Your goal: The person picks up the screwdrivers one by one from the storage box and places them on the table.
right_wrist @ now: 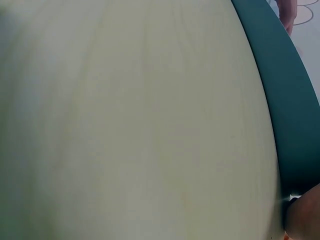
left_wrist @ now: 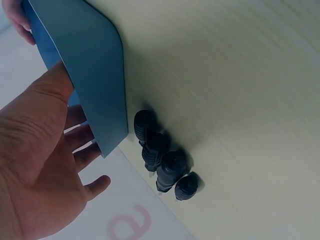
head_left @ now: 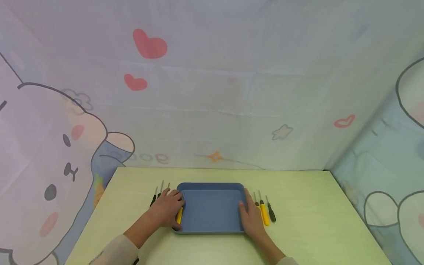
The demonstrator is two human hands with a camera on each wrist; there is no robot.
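Note:
A blue rectangular tray (head_left: 212,213) lies on the table, its outer wall (left_wrist: 102,85) tall in the left wrist view. My left hand (head_left: 167,209) reaches over the tray's left end, thumb and fingertips inside the rim. Under those fingers is a yellow-handled screwdriver (head_left: 179,216), its thin shaft pointing away from me; I cannot tell whether the fingers pinch it. My right hand (head_left: 253,219) holds the tray's right end, thumb over the rim and fingers along the outside. In the right wrist view only a bit of this hand (right_wrist: 304,217) shows beside the tray wall.
Several black-handled screwdrivers (left_wrist: 172,170) lie side by side left of the tray, partly behind my left hand. Right of the tray lie a yellow-handled screwdriver (head_left: 264,214), a black-handled one (head_left: 271,213) and another partly hidden by my right hand. A printed cloth (head_left: 212,110) hangs behind the table.

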